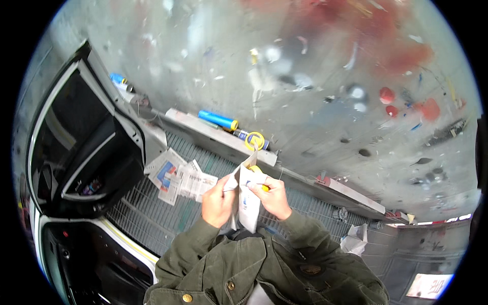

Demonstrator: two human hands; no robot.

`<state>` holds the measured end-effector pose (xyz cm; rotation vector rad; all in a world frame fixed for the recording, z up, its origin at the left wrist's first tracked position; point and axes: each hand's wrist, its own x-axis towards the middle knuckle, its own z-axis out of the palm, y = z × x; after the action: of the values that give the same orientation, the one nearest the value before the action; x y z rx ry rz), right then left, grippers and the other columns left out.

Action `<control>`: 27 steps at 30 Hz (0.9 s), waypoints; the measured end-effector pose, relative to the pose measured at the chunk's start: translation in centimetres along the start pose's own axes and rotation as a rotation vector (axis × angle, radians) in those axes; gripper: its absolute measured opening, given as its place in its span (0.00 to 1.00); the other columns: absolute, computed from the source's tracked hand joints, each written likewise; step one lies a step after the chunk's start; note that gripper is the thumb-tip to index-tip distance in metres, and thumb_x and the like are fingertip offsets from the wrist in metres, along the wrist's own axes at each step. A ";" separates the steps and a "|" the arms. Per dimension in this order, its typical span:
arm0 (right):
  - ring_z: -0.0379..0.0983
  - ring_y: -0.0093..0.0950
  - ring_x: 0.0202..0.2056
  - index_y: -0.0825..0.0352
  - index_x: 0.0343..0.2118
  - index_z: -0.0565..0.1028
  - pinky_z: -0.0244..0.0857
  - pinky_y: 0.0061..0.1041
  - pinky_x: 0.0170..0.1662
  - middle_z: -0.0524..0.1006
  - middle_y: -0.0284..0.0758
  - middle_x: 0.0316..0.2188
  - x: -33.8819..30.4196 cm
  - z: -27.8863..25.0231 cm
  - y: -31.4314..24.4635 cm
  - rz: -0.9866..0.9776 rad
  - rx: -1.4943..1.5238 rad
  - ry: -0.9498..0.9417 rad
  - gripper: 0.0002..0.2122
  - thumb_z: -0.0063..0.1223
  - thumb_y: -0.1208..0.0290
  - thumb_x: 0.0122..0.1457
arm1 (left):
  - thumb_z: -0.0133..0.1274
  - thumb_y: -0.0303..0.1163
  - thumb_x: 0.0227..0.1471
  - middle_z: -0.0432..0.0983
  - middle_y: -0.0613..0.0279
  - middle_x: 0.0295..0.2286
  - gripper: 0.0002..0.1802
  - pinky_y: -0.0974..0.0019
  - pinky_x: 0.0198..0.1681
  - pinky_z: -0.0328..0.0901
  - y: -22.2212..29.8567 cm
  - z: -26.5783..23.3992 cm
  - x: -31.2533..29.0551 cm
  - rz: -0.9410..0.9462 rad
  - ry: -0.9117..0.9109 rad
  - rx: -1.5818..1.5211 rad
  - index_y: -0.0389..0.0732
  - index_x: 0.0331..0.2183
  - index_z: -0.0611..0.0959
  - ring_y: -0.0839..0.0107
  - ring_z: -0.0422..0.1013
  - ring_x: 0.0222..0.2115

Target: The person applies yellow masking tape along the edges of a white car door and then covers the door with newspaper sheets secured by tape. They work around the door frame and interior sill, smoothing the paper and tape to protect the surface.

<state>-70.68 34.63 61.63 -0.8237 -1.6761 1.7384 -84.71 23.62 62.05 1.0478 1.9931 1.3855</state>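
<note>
Between my two hands is a folded sheet of newspaper (249,203), held upright in front of my jacket. My left hand (216,204) pinches its left side with closed fingers. On the other side, my right hand (276,197) is closed on the paper's edge. Something yellow (265,188) shows under the right fingers, mostly hidden by them and the paper, so I cannot make out its kind. Past the paper's top, a yellow ring like a roll of tape (254,141) rests on the ledge.
An open car door (86,137) stands at the left. Loose newspaper sheets (175,178) lie on the floor grating (137,206). A blue tube with yellow ends (217,119) sits on the ledge (203,131) along the paint-stained wall (315,107). Crumpled paper (354,239) is at the right.
</note>
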 end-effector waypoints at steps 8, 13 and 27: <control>0.71 0.19 0.37 0.71 0.40 0.79 0.66 0.19 0.41 0.77 0.30 0.35 -1.0 -19.1 -13.6 -0.361 -0.306 0.510 0.09 0.58 0.78 0.56 | 0.59 0.25 0.52 0.75 0.67 0.29 0.09 0.72 0.37 0.65 3.9 -11.3 12.6 0.479 0.368 0.029 0.33 0.36 0.80 0.78 0.70 0.32; 0.68 0.17 0.35 0.74 0.32 0.76 0.61 0.18 0.37 0.74 0.31 0.37 0.2 -27.3 -23.9 -0.659 -0.673 0.789 0.05 0.59 0.78 0.55 | 0.60 0.26 0.53 0.77 0.65 0.34 0.11 0.71 0.39 0.64 15.2 -11.4 24.4 0.594 0.467 -0.325 0.31 0.38 0.80 0.78 0.69 0.35; 0.70 0.29 0.31 0.72 0.27 0.74 0.65 0.26 0.36 0.75 0.35 0.33 8.2 -30.7 -34.0 -1.023 -0.903 1.435 0.09 0.63 0.73 0.51 | 0.61 0.24 0.42 0.71 0.56 0.44 0.22 0.57 0.50 0.61 29.5 -3.2 36.2 1.141 0.938 0.082 0.39 0.44 0.78 0.57 0.65 0.47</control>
<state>-52.64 61.95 94.72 -0.8979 -1.2245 -0.4337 -99.11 56.81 91.79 1.9898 2.0267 2.7943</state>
